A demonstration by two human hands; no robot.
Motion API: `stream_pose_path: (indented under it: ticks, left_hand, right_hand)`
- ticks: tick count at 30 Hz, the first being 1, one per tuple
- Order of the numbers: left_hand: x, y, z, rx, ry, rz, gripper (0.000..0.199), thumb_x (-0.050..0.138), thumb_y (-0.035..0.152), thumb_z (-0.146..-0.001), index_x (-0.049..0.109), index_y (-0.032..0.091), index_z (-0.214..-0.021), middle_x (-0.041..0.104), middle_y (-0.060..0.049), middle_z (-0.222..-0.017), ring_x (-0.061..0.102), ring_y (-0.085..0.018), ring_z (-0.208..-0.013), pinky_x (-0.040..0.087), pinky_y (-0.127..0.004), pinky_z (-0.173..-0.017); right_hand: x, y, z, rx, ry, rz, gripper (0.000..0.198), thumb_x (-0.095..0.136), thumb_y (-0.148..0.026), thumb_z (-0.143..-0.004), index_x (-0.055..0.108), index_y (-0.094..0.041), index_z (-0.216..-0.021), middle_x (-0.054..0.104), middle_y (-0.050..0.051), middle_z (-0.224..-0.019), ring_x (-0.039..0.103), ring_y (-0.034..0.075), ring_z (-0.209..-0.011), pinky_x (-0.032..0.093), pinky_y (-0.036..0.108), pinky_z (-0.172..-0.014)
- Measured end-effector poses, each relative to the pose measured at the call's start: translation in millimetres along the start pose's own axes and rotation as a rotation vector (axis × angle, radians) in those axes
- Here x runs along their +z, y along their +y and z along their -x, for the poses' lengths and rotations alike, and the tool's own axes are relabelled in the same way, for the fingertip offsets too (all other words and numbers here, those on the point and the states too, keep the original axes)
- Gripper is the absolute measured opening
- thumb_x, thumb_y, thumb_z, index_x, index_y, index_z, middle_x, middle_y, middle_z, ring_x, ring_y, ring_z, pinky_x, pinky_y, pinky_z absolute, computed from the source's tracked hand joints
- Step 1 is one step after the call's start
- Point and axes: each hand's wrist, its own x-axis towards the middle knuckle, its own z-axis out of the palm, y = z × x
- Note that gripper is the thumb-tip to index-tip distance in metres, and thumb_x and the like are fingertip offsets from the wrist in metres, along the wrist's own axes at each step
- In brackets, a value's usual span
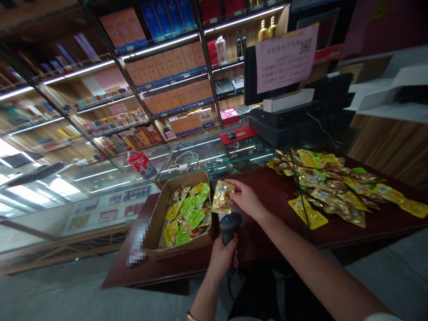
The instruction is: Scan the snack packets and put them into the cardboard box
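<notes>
My left hand (pixel 222 255) is wrapped round the handle of a dark barcode scanner (pixel 230 223), its head pointing away from me. Just beyond the scanner head, my right hand (pixel 245 198) pinches a gold snack packet (pixel 222 197) by its right side. The packet is held up beside the right wall of an open cardboard box (pixel 157 223). Inside that box lie several green snack packets (pixel 194 217) and yellow and gold ones. To the right, a loose pile of yellow and gold packets (pixel 329 183) covers part of the dark red table (pixel 264 236).
Behind the table stands a glass counter (pixel 137 178) with a red-labelled bottle (pixel 141 162), a white cable (pixel 184 166) and a mouse (pixel 232 134). A monitor with a pink notice (pixel 286 60) is at the back right. A thin dark cord (pixel 301 196) crosses the pile.
</notes>
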Motion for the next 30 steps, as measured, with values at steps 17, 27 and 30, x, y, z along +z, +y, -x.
stream_pose_path:
  ticks: [17,27,30]
  left_hand:
    - [-1.1,-0.4,0.1,0.031,-0.024,-0.02,0.046,0.072,0.057,-0.072,0.057,0.018,-0.091,0.053,0.008,-0.049,0.047,-0.009,-0.031,0.037,-0.019,-0.03]
    - [0.2,2.8,3.6,0.036,0.0,-0.028,0.045,0.073,0.055,-0.072,0.058,0.018,-0.091,0.053,0.008,-0.049,0.048,-0.01,-0.033,0.038,-0.018,-0.032]
    - [0.0,1.4,3.7,0.033,-0.002,-0.038,0.045,0.073,0.055,-0.072,0.058,0.018,-0.091,0.053,0.008,-0.049,0.047,-0.009,-0.032,0.038,-0.019,-0.032]
  right_hand:
    - [-114.1,33.6,88.7,-0.172,0.377,1.261,0.056,0.056,-0.029,-0.087,0.048,-0.012,-0.14,0.047,0.024,-0.146,0.036,0.041,-0.14,0.031,0.063,-0.111]
    - [-98.9,27.2,115.8,-0.047,0.421,1.535,0.05,0.052,-0.032,-0.092,0.05,-0.008,-0.136,0.051,0.029,-0.138,0.044,0.043,-0.129,0.03,0.061,-0.102]
    - [-74.7,24.6,107.0,-0.096,0.199,1.523,0.039,0.045,-0.025,-0.096,0.054,-0.015,-0.133,0.062,0.019,-0.126,0.055,0.031,-0.114,0.038,0.047,-0.095]
